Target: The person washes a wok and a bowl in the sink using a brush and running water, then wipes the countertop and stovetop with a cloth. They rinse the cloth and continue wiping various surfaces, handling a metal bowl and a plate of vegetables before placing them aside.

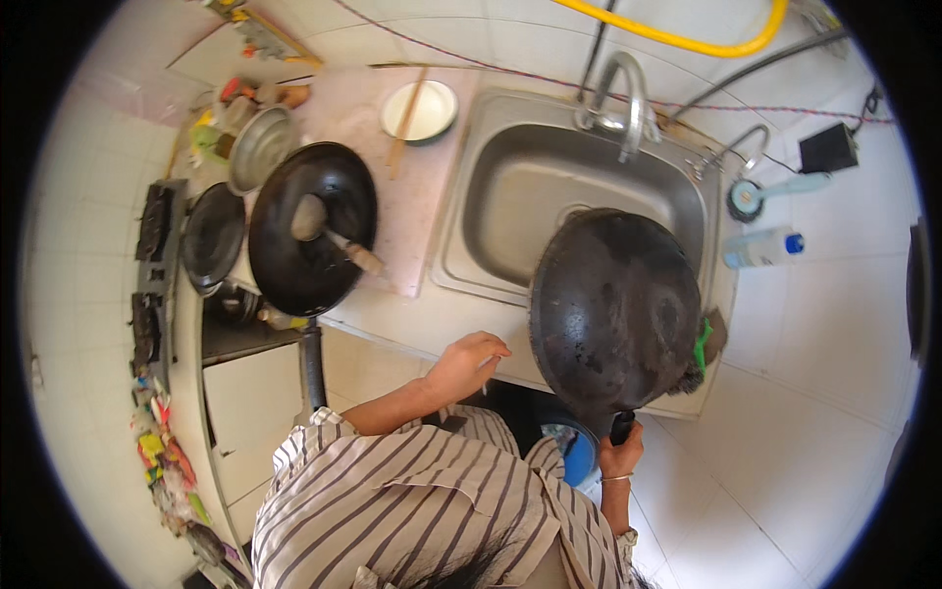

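My right hand (622, 453) grips the black handle of a dark wok (614, 313). The wok hangs over the front right of the stainless steel sink (500, 213), and its stained, scuffed face is turned up to me. Near the front edge of the counter (412, 322) my left hand (471, 367) is held out with loosely bent fingers and nothing in it. A chrome faucet (633, 110) arches over the back of the sink. Partly behind the wok's right side sit a dark scrubber (689, 379) and a green item (701, 346).
On the left stands another black wok (294, 276) with a ladle (309, 219) in it, its handle jutting forward. Chopsticks (409, 110) lie across a white bowl (434, 103). Right of the sink are a clear bottle (762, 248) and a handled brush (795, 185). A blue bucket (581, 456) stands below.
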`<state>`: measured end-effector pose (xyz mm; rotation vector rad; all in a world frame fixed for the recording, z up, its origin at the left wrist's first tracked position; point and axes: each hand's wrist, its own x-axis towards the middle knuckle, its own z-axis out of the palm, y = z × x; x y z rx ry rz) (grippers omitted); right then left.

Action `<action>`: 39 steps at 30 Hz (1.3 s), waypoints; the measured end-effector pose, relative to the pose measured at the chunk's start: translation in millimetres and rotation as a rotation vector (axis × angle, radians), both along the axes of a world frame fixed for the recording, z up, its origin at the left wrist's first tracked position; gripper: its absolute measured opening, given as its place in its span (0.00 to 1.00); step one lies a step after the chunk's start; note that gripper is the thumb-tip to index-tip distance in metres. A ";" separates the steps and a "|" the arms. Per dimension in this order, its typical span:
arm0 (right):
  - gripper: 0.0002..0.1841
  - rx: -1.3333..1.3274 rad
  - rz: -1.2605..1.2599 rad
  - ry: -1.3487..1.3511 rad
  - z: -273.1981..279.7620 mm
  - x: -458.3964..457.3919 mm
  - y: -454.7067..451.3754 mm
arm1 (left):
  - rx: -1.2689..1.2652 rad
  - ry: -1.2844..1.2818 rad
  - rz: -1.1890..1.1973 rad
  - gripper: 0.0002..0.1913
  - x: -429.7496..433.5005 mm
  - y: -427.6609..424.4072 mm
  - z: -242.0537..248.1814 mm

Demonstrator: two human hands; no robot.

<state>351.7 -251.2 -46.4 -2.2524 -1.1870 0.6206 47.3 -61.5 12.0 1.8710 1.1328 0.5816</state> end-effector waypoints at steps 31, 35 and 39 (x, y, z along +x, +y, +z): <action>0.10 0.514 0.305 0.166 88.2 -177.2 251.3 | -0.124 -0.127 1.185 0.16 -277.4 -58.3 4.4; 0.16 0.328 0.853 -0.025 112.6 -301.1 370.8 | -0.872 -0.740 0.903 0.24 -286.1 -76.7 -17.9; 0.27 -0.469 1.179 -0.324 148.1 -377.2 374.0 | -1.159 -1.389 0.565 0.30 -270.4 -70.9 -18.4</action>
